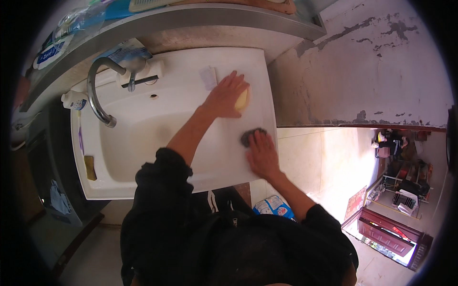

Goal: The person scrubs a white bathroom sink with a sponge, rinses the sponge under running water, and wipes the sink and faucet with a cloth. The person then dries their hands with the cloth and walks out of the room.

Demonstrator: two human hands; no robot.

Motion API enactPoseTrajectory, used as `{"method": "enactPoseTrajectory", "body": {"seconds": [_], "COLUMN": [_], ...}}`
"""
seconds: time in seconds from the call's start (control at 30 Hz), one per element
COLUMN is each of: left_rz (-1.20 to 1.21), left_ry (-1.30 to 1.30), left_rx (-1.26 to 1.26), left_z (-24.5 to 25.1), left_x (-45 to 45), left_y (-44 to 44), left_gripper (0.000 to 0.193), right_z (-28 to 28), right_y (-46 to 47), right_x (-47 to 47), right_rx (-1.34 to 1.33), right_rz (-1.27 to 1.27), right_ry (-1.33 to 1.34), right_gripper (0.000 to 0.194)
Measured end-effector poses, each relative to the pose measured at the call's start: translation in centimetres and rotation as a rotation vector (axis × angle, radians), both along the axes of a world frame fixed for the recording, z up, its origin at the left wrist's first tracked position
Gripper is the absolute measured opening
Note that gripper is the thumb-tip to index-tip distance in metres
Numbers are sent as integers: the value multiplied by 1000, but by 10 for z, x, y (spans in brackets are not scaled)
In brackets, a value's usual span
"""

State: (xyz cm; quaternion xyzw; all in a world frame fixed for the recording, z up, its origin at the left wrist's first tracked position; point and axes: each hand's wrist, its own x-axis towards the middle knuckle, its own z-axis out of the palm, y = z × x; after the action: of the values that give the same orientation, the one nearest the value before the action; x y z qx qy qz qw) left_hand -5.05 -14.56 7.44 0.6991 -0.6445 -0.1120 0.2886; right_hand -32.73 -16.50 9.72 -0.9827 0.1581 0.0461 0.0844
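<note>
A white ceramic washbasin (pixel 186 171) lies below me, its bowl on the left and a flat ledge on the right. On the ledge, my left hand (pixel 227 96) rests over a yellow bar (pixel 243 100), probably soap, its fingers partly spread; whether it grips the bar is unclear. Just left of those fingers is a small pale packet or cloth (pixel 207 77). Nearer the basin's front right, my right hand (pixel 263 153) presses its fingertips on a dark grey scouring pad (pixel 247 138). A chrome gooseneck faucet (pixel 93 89) arches over the bowl's left side.
A white bottle (pixel 74 100) stands at the basin's back left corner, and a yellowish sponge (pixel 90 168) lies on the left rim. Behind the basin runs a metal shelf (pixel 214 16) holding plastic items. A peeling wall (pixel 350 78) rises to the right. A blue-and-white package (pixel 273 207) sits below the front edge.
</note>
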Motion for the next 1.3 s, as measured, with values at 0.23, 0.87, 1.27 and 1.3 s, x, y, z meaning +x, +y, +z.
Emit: {"method": "enactPoseTrajectory", "body": {"seconds": [0.23,0.87,1.27,1.3], "left_rz": [241,777,839,849], "left_ry": [-129,-35,-88,-93], "left_rx": [-57,96,148,145], "left_z": [24,-1,2,3], "left_x": [-16,-132,-134,-136], "left_y": [1,275,272,272], "left_gripper": [82,40,45,45], "right_z": [-1,-12,5,4], "right_y": [-9,-17,-25,-15], "right_x": [13,27,37,22], "right_rx": [-29,-44,14,50], "right_rz": [22,49,-18,-22], "right_ry": [-7,-117,-190,-187], "right_gripper": [62,66,60,59]}}
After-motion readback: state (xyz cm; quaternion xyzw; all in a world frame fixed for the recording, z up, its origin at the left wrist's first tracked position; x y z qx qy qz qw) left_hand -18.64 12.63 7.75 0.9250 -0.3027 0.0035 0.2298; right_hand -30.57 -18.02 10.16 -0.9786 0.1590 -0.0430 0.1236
